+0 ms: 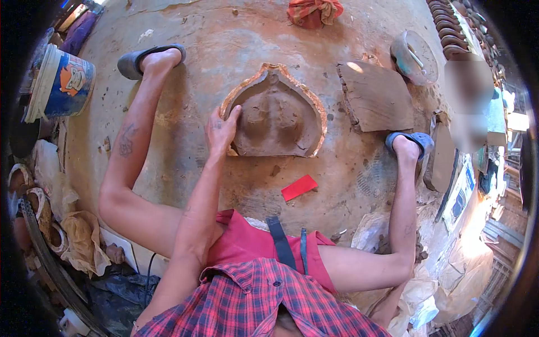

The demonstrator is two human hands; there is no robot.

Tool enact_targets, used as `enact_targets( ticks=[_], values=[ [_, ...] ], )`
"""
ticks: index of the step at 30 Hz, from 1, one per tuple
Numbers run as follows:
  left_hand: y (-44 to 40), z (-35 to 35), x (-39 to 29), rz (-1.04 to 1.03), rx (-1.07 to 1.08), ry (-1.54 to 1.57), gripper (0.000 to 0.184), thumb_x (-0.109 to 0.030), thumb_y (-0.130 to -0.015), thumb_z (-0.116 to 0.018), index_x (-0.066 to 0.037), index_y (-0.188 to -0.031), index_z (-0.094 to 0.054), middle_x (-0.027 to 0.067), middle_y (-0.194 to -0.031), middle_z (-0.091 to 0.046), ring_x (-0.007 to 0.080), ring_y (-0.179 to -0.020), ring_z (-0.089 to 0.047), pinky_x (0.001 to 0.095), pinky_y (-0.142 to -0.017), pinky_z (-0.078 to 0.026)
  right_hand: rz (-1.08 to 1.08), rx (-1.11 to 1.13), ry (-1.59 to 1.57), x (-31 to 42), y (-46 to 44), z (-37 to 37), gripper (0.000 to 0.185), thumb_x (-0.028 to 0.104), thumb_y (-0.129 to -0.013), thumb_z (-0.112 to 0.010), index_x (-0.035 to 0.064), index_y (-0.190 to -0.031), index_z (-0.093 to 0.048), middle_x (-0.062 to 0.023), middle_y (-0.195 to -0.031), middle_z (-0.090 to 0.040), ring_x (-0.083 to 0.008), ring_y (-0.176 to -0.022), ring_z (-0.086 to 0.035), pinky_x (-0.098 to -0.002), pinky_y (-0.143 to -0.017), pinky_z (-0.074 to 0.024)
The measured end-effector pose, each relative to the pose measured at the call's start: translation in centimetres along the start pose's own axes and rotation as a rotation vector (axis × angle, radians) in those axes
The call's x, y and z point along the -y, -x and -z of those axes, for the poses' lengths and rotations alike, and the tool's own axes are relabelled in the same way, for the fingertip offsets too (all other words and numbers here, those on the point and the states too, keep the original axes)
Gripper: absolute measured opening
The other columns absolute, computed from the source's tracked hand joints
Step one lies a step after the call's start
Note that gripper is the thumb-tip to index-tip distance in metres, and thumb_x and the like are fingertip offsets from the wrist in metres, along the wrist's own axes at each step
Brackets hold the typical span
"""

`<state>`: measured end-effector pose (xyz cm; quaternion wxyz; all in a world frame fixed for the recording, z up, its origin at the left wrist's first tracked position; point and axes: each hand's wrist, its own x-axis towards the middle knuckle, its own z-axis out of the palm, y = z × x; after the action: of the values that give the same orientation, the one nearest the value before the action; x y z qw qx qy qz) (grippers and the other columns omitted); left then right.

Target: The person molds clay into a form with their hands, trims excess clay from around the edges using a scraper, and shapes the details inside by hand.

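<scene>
Two places are hard to make out: the right hand, hidden around the bent right knee, so its state cannot be told, and a blurred patch at the right side. The floor is smooth, with brown and wet-looking stains; on it lie a red rectangular piece and a clay slab. The left hand is partly closed, gripping the left rim of the clay-lined mold, thumb inside, which rests flat between the spread legs.
</scene>
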<state>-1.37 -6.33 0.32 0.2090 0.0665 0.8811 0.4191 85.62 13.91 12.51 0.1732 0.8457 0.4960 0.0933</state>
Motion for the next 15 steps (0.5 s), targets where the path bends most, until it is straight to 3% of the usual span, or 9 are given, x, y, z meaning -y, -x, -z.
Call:
enact_targets(
  ticks=[4,6,9,10,11,12,15],
  values=[
    [-0.8,0.0,0.5,-0.097,-0.054,-0.067,0.054,-0.050,-0.089,-0.077,-0.005,-0.118,-0.072,0.0219,-0.114,-0.075,0.0394,-0.109,-0.071,0.0465,-0.093,-0.053,0.002,0.020,0.195,1.7,2.6,4.5,0.048,0.039,-0.107,-0.057,-0.0019,-0.131,-0.069,-0.0247,-0.122,-0.073,-0.0390,-0.113,-0.071,-0.0447,-0.098,-0.0531],
    [-1.1,-0.2,1.0,-0.130,-0.069,-0.076,0.054,-0.050,-0.089,-0.077,-0.004,-0.116,-0.072,0.0222,-0.113,-0.075,0.0402,-0.109,-0.071,0.0476,-0.094,-0.053,0.095,-0.144,0.139,4.3,2.9,8.1,0.048,0.038,-0.107,-0.057,-0.0023,-0.131,-0.069,-0.0250,-0.122,-0.073,-0.0395,-0.113,-0.070,-0.0449,-0.098,-0.0529],
    [-1.6,-0.6,1.5,-0.123,-0.060,-0.050,0.055,-0.051,-0.088,-0.077,-0.004,-0.116,-0.072,0.0224,-0.113,-0.075,0.0399,-0.109,-0.071,0.0469,-0.094,-0.053,0.401,-0.394,-0.531,14.4,6.9,14.0,0.048,0.033,-0.106,-0.060,-0.0076,-0.131,-0.067,-0.0231,-0.130,-0.071,-0.0377,-0.113,-0.070,-0.0444,-0.099,-0.0528],
    [-1.7,-0.6,1.6,-0.128,-0.051,-0.049,0.055,-0.051,-0.088,-0.077,-0.004,-0.116,-0.072,0.0224,-0.113,-0.075,0.0399,-0.109,-0.071,0.0469,-0.094,-0.053,0.489,-0.269,-0.890,20.8,12.6,17.1,0.041,0.028,-0.104,-0.065,-0.0044,-0.130,-0.069,-0.0208,-0.126,-0.073,-0.0318,-0.110,-0.071,-0.0415,-0.098,-0.0533],
    [-1.8,-0.5,1.6,-0.119,-0.048,-0.062,0.056,-0.051,-0.088,-0.077,-0.004,-0.117,-0.072,0.0215,-0.113,-0.075,0.0391,-0.109,-0.071,0.0464,-0.094,-0.053,0.573,-0.308,-0.815,25.8,17.3,17.9,0.034,0.024,-0.102,-0.066,-0.0003,-0.126,-0.072,-0.0173,-0.116,-0.075,-0.0297,-0.102,-0.072,-0.0387,-0.095,-0.0541],
    [-2.0,-0.6,1.5,-0.109,-0.047,-0.072,0.056,-0.051,-0.088,-0.077,-0.003,-0.118,-0.072,0.0207,-0.112,-0.075,0.0383,-0.109,-0.071,0.0458,-0.093,-0.053,0.736,0.037,-0.703,30.6,22.5,20.3,0.029,0.022,-0.101,-0.066,0.0022,-0.120,-0.074,-0.0165,-0.114,-0.075,-0.0284,-0.101,-0.071,-0.0373,-0.094,-0.0536],
    [-1.7,-0.1,1.6,-0.108,0.032,0.056,0.063,-0.053,-0.088,-0.077,-0.006,-0.129,-0.069,0.0191,-0.116,-0.075,0.0349,-0.111,-0.071,0.0454,-0.093,-0.053,1.506,0.202,-0.548,38.4,27.7,11.6,0.041,0.011,-0.084,-0.073,0.0089,-0.125,-0.072,-0.0161,-0.121,-0.066,-0.0342,-0.117,-0.062,-0.0436,-0.097,-0.0527]
  ],
)
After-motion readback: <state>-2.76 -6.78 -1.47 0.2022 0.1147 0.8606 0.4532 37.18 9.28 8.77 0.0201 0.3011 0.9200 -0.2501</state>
